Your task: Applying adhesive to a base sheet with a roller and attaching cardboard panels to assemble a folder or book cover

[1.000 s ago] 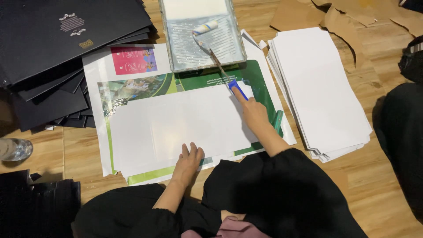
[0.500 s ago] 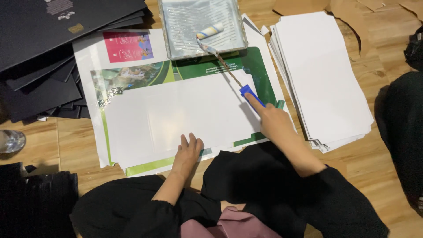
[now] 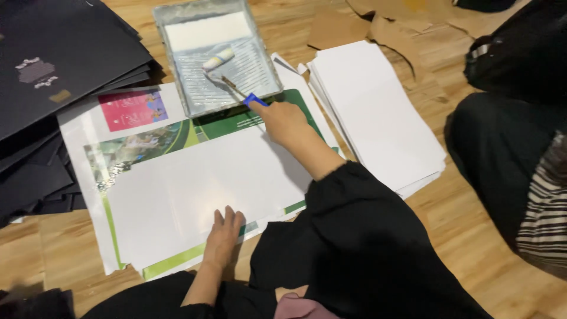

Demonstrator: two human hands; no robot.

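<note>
My right hand [image 3: 284, 121] grips the blue handle of a small paint roller [image 3: 218, 59]. The roller's white head rests inside a grey metal roller tray [image 3: 269, 71] holding white liquid at its far end. My left hand [image 3: 223, 234] lies flat, fingers spread, on the near edge of a white sheet [image 3: 201, 189]. That sheet sits on top of green and white printed posters [image 3: 136, 142] spread over the wooden floor.
A stack of white sheets [image 3: 378, 112] lies to the right. Dark boards [image 3: 53, 65] are piled at the left. Torn brown cardboard [image 3: 378, 26] lies at the back. Another person in dark clothes and a striped garment [image 3: 520, 147] sits at the right.
My right hand has carried the roller away from the white sheet and up into the tray. The camera has shifted closer. My left hand stays on the sheet's near edge.
</note>
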